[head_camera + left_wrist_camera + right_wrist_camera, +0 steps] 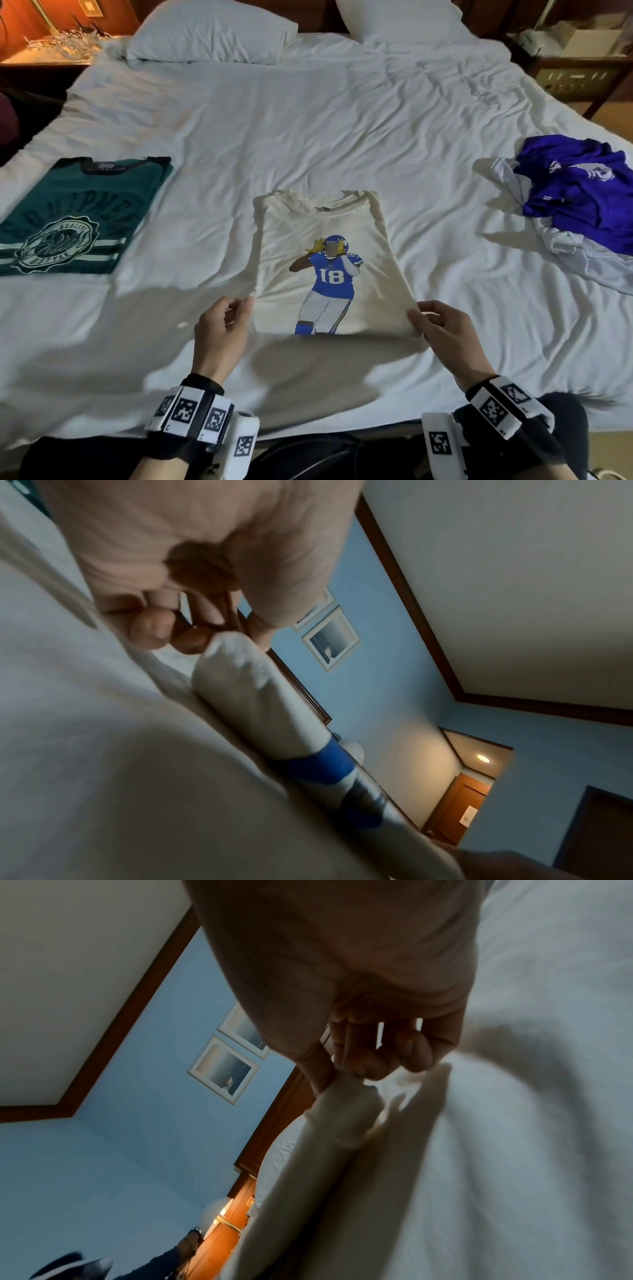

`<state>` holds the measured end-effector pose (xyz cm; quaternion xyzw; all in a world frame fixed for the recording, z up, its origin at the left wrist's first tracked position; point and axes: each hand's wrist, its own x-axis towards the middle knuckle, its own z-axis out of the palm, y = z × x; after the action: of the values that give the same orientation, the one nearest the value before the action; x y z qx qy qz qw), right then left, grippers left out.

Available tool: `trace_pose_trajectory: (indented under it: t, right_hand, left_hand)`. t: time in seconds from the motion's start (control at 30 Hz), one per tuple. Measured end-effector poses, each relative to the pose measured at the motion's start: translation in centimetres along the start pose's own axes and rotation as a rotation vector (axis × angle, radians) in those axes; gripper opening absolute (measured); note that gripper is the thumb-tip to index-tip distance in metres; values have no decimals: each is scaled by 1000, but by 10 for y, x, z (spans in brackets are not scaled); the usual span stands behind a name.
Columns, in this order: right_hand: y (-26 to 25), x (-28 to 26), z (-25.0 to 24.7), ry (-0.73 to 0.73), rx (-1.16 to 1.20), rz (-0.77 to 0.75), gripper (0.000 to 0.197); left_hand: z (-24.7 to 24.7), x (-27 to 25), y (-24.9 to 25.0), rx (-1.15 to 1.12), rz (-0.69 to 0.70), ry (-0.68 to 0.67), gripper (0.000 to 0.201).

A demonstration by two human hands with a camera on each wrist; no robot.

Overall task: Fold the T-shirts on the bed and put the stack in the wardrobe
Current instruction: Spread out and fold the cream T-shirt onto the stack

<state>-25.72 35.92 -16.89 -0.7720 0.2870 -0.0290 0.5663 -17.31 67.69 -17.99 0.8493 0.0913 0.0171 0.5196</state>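
Observation:
A cream T-shirt (325, 219) with a blue number 18 football player print lies folded narrow in the middle of the bed, collar away from me. Its near folded edge is lifted off the sheet. My left hand (245, 306) pinches the near left corner, and the left wrist view shows the cream T-shirt (246, 685) fold held between thumb and fingertips. My right hand (416, 313) pinches the near right corner, and the cream T-shirt (342, 1115) hangs from that pinch in the right wrist view. A folded green T-shirt (75, 216) lies at the left. A crumpled purple T-shirt (579, 192) lies at the right.
The white bed sheet (308, 120) is wrinkled. Two pillows (212, 31) lie at the head. A lit nightstand (48, 51) stands at the back left, another nightstand (575, 68) at the back right. White cloth (582, 253) lies under the purple shirt.

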Motion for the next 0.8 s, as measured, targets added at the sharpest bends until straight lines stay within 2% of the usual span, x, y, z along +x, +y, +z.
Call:
trace_pose_trajectory:
  t: [0.1, 0.17, 0.23, 0.3, 0.33, 0.37, 0.43, 0.47, 0.5, 0.57, 0.63, 0.7, 0.77, 0.8]
  right_hand:
    - [11, -1, -6, -59, -107, 92, 11]
    - [16, -4, -3, -46, -279, 103, 22]
    - [12, -6, 4, 140, -463, -32, 38]
    - [-5, -7, 22, 303, -515, -244, 48]
    - [-14, -4, 35, 285, -514, -335, 49]
    - [-22, 1, 49, 195, -534, -405, 51]
    - [-28, 12, 80, -88, -662, -445, 58]
    - [-24, 19, 91, -204, -742, -405, 60]
    - [-18, 27, 96, -261, -806, -347, 62]
    - [-7, 43, 90, -214, -853, -211, 67]
    - [-4, 57, 75, -94, -815, -74, 71]
    - [-13, 66, 62, -12, -742, -23, 74]
    - [-26, 75, 56, -6, -608, -3, 72]
    - [-32, 79, 55, -20, -510, 23, 69]
  left_hand:
    - [-5, -5, -7, 142, -100, -59, 24]
    - [-7, -8, -9, 267, -138, -104, 20]
    - [-5, -6, -3, 454, -57, 0, 24]
    - [8, 0, 10, 536, 142, 116, 41]
    - [20, 4, 17, 529, 250, 104, 49]
    - [36, 9, 23, 534, 332, 33, 57]
    - [67, 17, 27, 612, 379, -212, 68]
    - [79, 21, 23, 665, 346, -321, 66]
    - [86, 25, 18, 706, 291, -398, 64]
    - [85, 31, 9, 721, 163, -463, 64]
    - [75, 39, 7, 656, 45, -416, 67]
    - [67, 53, 11, 561, -67, -312, 69]
    - [62, 70, 21, 515, -130, -246, 66]
    - [61, 77, 28, 459, -160, -259, 64]
